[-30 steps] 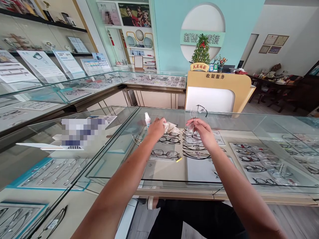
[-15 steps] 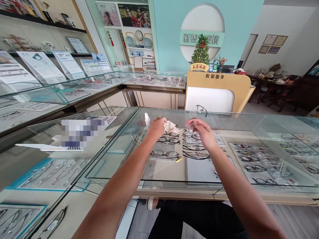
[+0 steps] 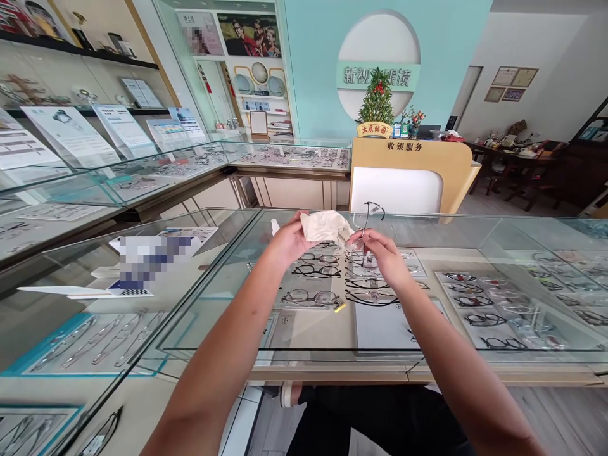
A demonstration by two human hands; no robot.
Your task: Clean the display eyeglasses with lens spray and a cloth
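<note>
My left hand [image 3: 289,242] is closed on the edge of a pale cleaning cloth [image 3: 325,226], which is spread out above the glass counter. In my right hand [image 3: 386,254] is a pair of thin dark-framed eyeglasses [image 3: 367,215], pinched by the fingers and turned on end. The cloth's right end reaches the fingertips of my right hand; I cannot tell whether they grip it too. Behind my left hand, the white top of a small bottle [image 3: 274,226] shows, the rest hidden. Rows of eyeglasses [image 3: 317,271] lie inside the case below both hands.
The glass display case [image 3: 304,347] spans the front, with a tray of frames [image 3: 475,301] at right. Folded papers [image 3: 85,291] lie on the left case, above a blue-edged tray [image 3: 28,364]. A yellow cash desk [image 3: 456,168] bearing a plant [image 3: 377,98] stands beyond.
The cloth, bunched in my left hand before, is now spread open and brought rightward to the eyeglasses. My right hand has shifted slightly left and down, still holding the eyeglasses.
</note>
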